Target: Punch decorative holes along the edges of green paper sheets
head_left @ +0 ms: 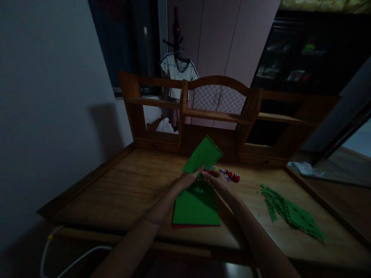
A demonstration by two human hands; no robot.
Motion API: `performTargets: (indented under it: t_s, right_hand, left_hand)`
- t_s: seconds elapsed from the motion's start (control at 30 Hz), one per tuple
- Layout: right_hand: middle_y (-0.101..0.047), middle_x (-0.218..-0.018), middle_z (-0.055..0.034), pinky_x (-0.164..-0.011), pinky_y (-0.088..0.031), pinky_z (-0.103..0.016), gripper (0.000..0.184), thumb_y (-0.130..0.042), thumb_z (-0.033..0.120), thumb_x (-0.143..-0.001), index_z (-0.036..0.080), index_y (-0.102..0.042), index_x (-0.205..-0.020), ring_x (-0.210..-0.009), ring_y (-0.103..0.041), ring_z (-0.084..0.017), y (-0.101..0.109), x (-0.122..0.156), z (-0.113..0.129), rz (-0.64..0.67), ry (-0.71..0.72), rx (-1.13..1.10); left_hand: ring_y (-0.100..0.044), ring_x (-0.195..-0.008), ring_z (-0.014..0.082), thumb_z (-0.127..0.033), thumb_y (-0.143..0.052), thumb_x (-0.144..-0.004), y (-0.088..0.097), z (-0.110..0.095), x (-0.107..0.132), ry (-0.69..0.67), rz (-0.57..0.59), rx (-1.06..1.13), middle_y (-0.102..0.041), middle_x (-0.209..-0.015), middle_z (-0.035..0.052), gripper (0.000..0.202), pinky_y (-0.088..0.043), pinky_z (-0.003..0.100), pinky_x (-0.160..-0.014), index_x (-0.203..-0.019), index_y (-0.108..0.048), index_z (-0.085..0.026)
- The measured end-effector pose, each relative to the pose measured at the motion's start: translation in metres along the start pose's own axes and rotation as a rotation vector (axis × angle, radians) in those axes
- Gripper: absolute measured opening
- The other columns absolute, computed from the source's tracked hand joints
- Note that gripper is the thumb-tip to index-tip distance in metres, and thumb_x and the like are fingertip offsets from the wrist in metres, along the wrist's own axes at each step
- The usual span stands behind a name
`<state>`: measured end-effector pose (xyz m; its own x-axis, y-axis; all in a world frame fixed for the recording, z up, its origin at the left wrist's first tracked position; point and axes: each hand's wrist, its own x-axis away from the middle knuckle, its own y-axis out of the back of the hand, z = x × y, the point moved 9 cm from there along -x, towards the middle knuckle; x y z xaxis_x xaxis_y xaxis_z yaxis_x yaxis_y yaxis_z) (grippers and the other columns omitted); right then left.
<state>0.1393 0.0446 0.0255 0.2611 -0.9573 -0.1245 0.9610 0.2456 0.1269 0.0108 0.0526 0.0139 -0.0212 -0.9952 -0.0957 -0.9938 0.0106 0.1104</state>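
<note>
My left hand [193,177] is closed on the lower corner of a green paper sheet [199,155], which is tilted up and has rows of small cut-outs along its right and upper edges. My right hand [217,181] meets it, fingers pinched around a small red paper punch [206,172] at the sheet's lower edge; the fingers partly hide it. Beneath both hands lies a stack of green paper [197,208] with a red layer showing at its bottom edge. Just past my right hand stand several more small punches [228,173], red and purple, with one greenish.
Green strips and sheets with cut-out edges [292,212] lie on the wooden desk [121,193] at the right. A wooden shelf unit [214,112] rises along the back edge. Clear plastic [303,168] lies at the far right, and a white cable [84,259] hangs at the front left.
</note>
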Motion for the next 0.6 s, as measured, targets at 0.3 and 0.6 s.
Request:
performTargets:
  t_s: [0.3,0.6]
  right_hand:
    - [-0.057,-0.065,0.0001,-0.053,-0.032,-0.025,0.033,-0.066,0.049,-0.06,0.018,-0.061,-0.073,-0.058,-0.049,-0.013,0.002,0.006,0.007,-0.084,0.033,-0.119]
    - [-0.061,-0.072,-0.0028,-0.057,-0.036,-0.028,0.033,-0.065,0.049,-0.063,0.02,-0.063,-0.079,-0.064,-0.053,-0.017,-0.002,0.008,-0.001,-0.039,0.005,-0.127]
  left_hand:
    - [-0.056,-0.101,0.022,-0.053,-0.053,-0.072,0.003,-0.004,0.003,-0.083,-0.01,-0.084,-0.065,-0.101,0.007,0.047,-0.037,0.032,-0.094,-0.098,-0.064,-0.016]
    - [-0.056,-0.102,0.0208,-0.056,-0.047,-0.074,-0.006,-0.014,0.006,-0.106,0.05,-0.058,-0.06,-0.112,0.0062,0.053,-0.041,0.031,-0.09,-0.107,-0.06,-0.016]
